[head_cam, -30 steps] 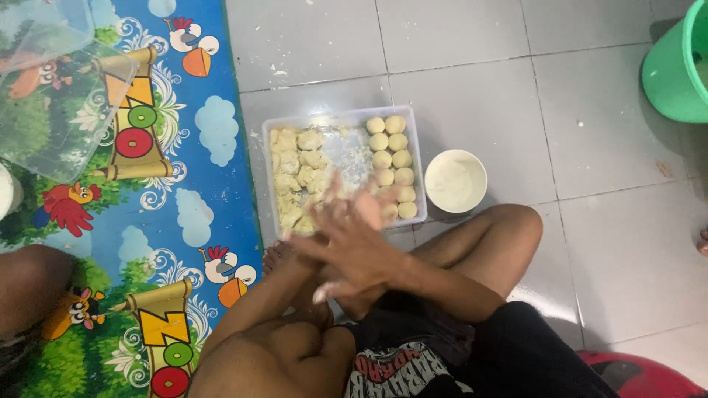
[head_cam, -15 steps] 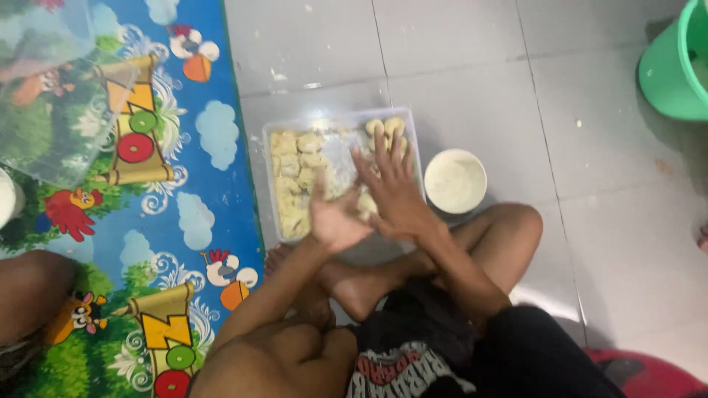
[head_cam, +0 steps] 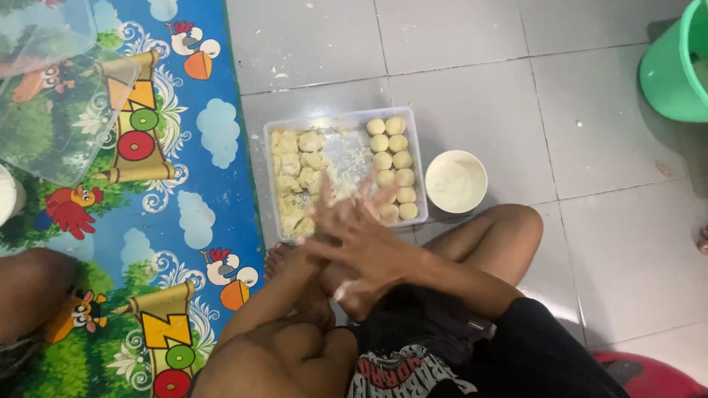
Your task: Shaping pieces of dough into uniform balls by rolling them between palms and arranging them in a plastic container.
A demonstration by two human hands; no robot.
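1. The right hand (head_cam: pixel 369 247) is laid palm-down over the left hand (head_cam: pixel 332 214), just above the near edge of the clear rectangular plastic tray (head_cam: pixel 339 121) that stands on the grey tiled floor (head_cam: pixel 472 81).
2. The palms are pressed flat together with the fingers spread and slightly blurred; whether anything is held between them cannot be told, so the grip of either hand cannot be judged.
3. In the left part of the tray, rough pale-yellow dough chunks (head_cam: pixel 291 158) are piled in a loose heap.
4. In the right part of the tray, smooth round pale dough balls (head_cam: pixel 398 158) are lined up in two columns running from far to near; the nearest of them lie just beside the fingertips.
5. The middle of the tray floor is dusted with white flour.
6. A small round white bowl of flour (head_cam: pixel 456 180) stands on the floor just right of the tray, close to its near right corner.
7. The person's bare knee (head_cam: pixel 509 228) is raised right of the hands, near the bowl.
8. A colourful blue cartoon-printed play mat (head_cam: pixel 199 147) covers the floor left of the tray.
9. A clear plastic lid (head_cam: pixel 66 118) lies on the mat at the far left.
10. A green plastic bucket (head_cam: pixel 675 66) is seen at the far right edge, well apart from the tray.
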